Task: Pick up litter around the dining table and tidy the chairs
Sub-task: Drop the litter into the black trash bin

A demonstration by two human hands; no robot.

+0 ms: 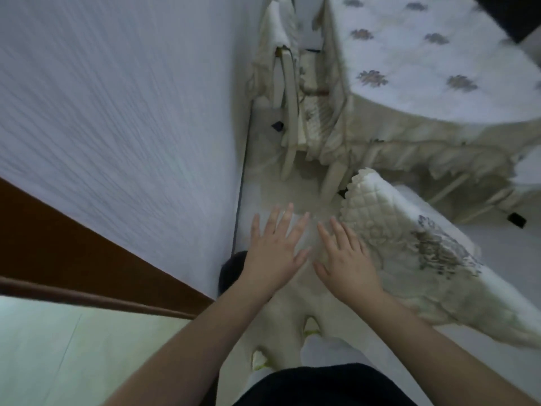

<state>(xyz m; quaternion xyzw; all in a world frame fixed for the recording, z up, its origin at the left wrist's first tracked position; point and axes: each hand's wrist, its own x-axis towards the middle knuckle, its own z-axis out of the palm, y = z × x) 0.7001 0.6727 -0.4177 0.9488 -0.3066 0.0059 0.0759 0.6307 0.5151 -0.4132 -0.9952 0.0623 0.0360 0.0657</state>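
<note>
Pale tiled floor runs between a white textured wall and the dining table under its cream floral tablecloth. I see both hands spread flat, fingers straight, holding nothing: my left hand over bare floor, my right hand at the near edge of the cream quilted chair cover. That chair lies just right of my hands, its long axis running away toward the table, so the right hand is nearer. No legible writing; no litter I can pick out.

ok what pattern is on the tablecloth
White tablecloth with scattered grey-mauve floral sprigs and a cream ruffled edge, seen in the head view.
</note>
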